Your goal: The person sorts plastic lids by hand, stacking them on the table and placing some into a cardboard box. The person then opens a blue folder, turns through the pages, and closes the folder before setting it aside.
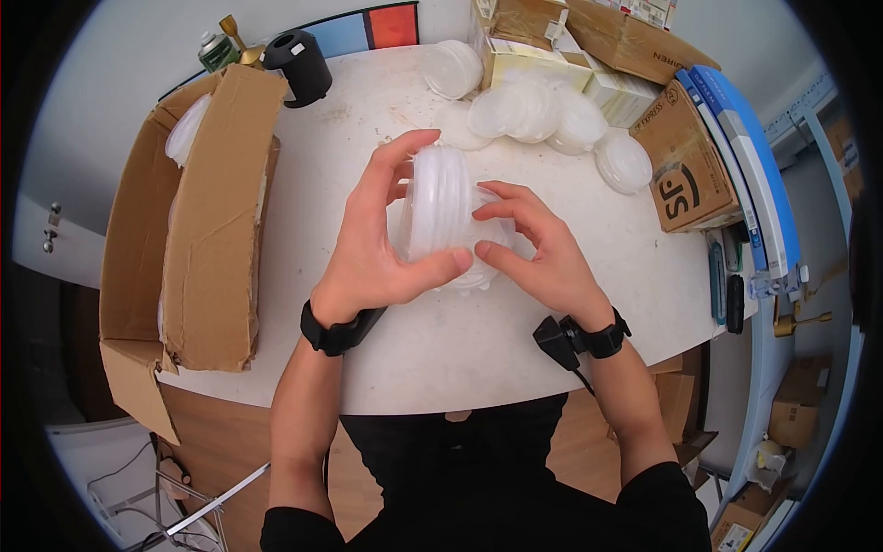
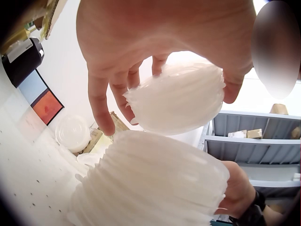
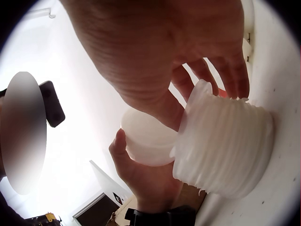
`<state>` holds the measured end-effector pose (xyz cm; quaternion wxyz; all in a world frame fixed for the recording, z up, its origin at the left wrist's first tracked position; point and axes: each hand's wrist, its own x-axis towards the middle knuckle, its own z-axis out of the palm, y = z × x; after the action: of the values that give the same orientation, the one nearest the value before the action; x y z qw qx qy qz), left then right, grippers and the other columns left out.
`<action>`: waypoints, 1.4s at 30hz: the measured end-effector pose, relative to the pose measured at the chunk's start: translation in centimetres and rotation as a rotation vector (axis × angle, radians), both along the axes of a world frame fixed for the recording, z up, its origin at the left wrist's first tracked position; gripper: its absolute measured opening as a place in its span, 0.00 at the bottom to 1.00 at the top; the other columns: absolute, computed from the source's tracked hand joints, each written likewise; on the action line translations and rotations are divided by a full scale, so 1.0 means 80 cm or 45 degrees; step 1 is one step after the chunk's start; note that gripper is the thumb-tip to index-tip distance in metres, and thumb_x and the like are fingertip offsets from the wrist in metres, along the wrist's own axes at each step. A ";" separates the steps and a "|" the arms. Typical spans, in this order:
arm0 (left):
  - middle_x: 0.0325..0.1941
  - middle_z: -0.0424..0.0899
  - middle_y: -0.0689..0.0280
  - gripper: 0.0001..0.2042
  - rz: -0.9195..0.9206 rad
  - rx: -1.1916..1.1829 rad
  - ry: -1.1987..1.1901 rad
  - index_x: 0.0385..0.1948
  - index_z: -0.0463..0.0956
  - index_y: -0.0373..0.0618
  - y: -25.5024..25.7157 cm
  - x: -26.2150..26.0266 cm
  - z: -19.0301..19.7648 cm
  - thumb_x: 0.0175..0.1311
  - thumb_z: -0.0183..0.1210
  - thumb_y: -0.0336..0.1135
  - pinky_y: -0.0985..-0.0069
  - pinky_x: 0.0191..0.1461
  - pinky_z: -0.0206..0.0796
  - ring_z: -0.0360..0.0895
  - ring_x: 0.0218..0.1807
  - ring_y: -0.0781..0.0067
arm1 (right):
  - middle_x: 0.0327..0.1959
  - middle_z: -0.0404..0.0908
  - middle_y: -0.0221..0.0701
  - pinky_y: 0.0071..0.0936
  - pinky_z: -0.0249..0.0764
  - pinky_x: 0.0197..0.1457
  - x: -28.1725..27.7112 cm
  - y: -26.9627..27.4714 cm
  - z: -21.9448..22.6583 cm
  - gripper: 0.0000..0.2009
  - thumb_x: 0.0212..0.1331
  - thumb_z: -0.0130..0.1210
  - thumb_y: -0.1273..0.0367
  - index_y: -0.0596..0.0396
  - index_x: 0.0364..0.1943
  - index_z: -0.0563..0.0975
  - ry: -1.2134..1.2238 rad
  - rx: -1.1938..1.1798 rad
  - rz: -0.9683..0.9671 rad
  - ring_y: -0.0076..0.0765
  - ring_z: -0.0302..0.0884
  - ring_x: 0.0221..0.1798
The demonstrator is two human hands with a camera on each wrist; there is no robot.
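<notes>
In the head view my left hand point(image 1: 368, 253) grips a short stack of translucent white plastic lids point(image 1: 440, 198), turned on edge between thumb and fingers. The left wrist view shows that held stack point(image 2: 176, 101) above a taller stack of the same lids point(image 2: 155, 181). My right hand point(image 1: 556, 248) holds the taller stack near its top, the thumb on one side and the fingers on the other. In the right wrist view this taller stack point(image 3: 228, 146) stands on the white table, its ridged rims layered closely.
A long open cardboard box point(image 1: 207, 230) with lids inside stands at the left. Several loose lids point(image 1: 529, 110) lie at the back, with a small lid stack point(image 1: 624, 163) to their right. Cartons, an SF box point(image 1: 685, 166) and blue binders point(image 1: 754, 166) border the right side.
</notes>
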<state>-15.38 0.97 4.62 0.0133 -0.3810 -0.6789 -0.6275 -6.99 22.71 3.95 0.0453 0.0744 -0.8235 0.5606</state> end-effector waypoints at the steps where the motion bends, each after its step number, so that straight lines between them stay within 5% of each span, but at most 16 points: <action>1: 0.63 0.75 0.57 0.47 -0.002 -0.001 -0.001 0.72 0.63 0.42 0.000 0.000 0.000 0.45 0.75 0.45 0.61 0.62 0.72 0.78 0.58 0.61 | 0.74 0.69 0.43 0.42 0.69 0.72 0.001 0.000 0.005 0.21 0.58 0.70 0.66 0.54 0.55 0.80 -0.024 0.000 0.020 0.49 0.69 0.74; 8: 0.63 0.74 0.57 0.48 -0.015 -0.020 -0.002 0.72 0.63 0.44 0.001 0.000 -0.002 0.45 0.76 0.46 0.59 0.59 0.74 0.77 0.59 0.60 | 0.80 0.58 0.44 0.46 0.59 0.80 0.004 0.006 0.010 0.34 0.48 0.77 0.65 0.51 0.62 0.76 0.052 0.148 0.312 0.55 0.56 0.81; 42: 0.64 0.74 0.57 0.47 0.026 -0.035 0.084 0.72 0.64 0.45 0.002 0.000 -0.005 0.45 0.77 0.45 0.59 0.56 0.76 0.76 0.61 0.59 | 0.77 0.61 0.49 0.47 0.61 0.79 0.006 0.006 0.007 0.25 0.52 0.76 0.61 0.51 0.55 0.82 0.120 0.218 0.303 0.59 0.57 0.80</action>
<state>-15.41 1.13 4.23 0.0368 -0.3947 -0.6904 -0.6052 -6.50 23.19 4.52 0.0106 0.2014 -0.8506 0.4857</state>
